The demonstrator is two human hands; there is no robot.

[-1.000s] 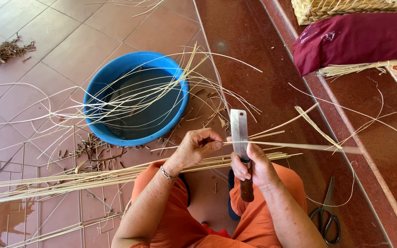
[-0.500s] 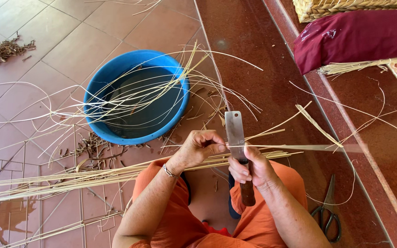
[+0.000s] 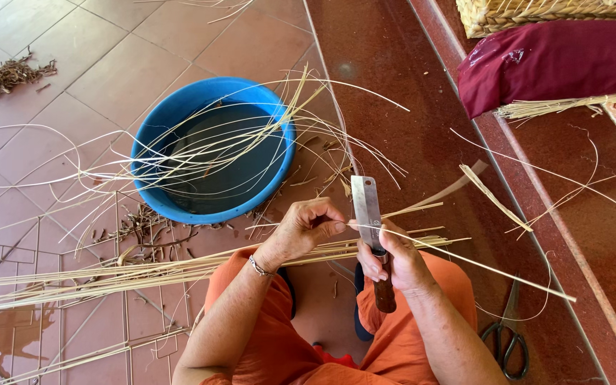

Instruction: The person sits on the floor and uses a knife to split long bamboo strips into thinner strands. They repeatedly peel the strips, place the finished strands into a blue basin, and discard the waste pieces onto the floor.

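My right hand (image 3: 393, 258) grips the brown wooden handle of a knife (image 3: 367, 212), its flat steel blade pointing up and away from me. My left hand (image 3: 306, 228) pinches a thin pale cane strip (image 3: 465, 261) against the blade, just left of it. The strip runs past the blade and slants down to the right over my knee. A bundle of long cane strips (image 3: 130, 274) lies across my lap in orange cloth, reaching far to the left.
A blue basin (image 3: 180, 114) with dark water and several soaking strips sits ahead. Dark shavings (image 3: 133, 227) litter the tiles beside it. Scissors (image 3: 507, 346) lie at my right, a maroon cushion (image 3: 557, 60) and a woven basket (image 3: 536, 13) on the raised step.
The strip in my hands has swung from nearly level to slanting down to the right. Both hands and the knife have stayed close together in front of my lap.
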